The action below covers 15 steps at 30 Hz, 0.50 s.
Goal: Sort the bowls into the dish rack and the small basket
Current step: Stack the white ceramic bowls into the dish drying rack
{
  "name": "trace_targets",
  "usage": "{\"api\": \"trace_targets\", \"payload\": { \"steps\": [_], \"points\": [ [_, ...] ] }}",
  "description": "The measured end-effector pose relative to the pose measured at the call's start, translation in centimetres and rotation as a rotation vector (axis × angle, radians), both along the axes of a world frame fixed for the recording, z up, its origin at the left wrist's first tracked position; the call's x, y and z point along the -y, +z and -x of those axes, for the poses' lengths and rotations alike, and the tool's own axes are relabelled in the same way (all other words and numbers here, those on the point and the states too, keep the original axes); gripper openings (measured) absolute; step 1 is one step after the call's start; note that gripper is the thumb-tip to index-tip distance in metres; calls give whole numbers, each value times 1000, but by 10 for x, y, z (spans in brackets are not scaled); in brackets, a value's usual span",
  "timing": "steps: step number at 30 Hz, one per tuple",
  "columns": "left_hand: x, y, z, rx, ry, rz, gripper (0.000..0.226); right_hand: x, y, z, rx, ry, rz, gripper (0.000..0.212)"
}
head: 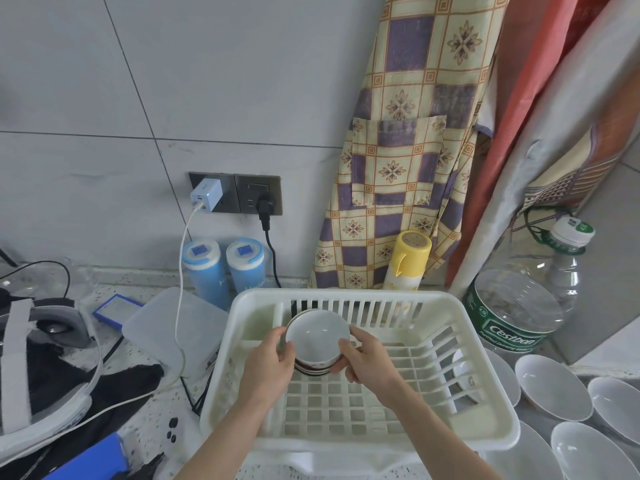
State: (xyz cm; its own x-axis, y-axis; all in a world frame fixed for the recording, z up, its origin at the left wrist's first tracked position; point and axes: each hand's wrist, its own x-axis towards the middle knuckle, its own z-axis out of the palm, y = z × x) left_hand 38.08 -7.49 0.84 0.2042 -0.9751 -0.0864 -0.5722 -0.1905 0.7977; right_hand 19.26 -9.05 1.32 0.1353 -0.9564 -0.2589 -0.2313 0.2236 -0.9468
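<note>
A white plastic dish rack [478, 431] sits on the counter in front of me. Over its far left part I hold a small stack of white bowls with dark-patterned outsides [317, 336], tilted toward me. My left hand [273, 365] grips the stack's left side and my right hand [367, 362] grips its right side. Several plain white bowls [550, 386] lie on the counter to the right of the rack. I do not see a small basket.
Behind the rack stand two blue canisters [221, 268], a yellow-capped spray can [408, 261] and a large Cestbon water bottle [523, 306]. Cables run down from wall sockets [235, 194]. A headset [41, 341], black cloth and a translucent box [173, 323] crowd the left counter.
</note>
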Motion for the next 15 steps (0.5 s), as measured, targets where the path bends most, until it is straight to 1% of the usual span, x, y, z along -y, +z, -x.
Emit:
{"api": "trace_targets", "payload": {
  "steps": [5,8,11,15],
  "points": [
    [0,0,0,16,-6,35,27,-1,-1,1,-47,-2,-4,29],
    [0,0,-1,13,-23,36,24,-2,0,0,-46,2,11,29],
    [0,-1,-2,13,-20,25,27,-2,0,0,-39,3,13,28],
    [-1,-1,-2,11,-7,27,28,-3,-1,1,-8,4,-9,33]
  ]
}}
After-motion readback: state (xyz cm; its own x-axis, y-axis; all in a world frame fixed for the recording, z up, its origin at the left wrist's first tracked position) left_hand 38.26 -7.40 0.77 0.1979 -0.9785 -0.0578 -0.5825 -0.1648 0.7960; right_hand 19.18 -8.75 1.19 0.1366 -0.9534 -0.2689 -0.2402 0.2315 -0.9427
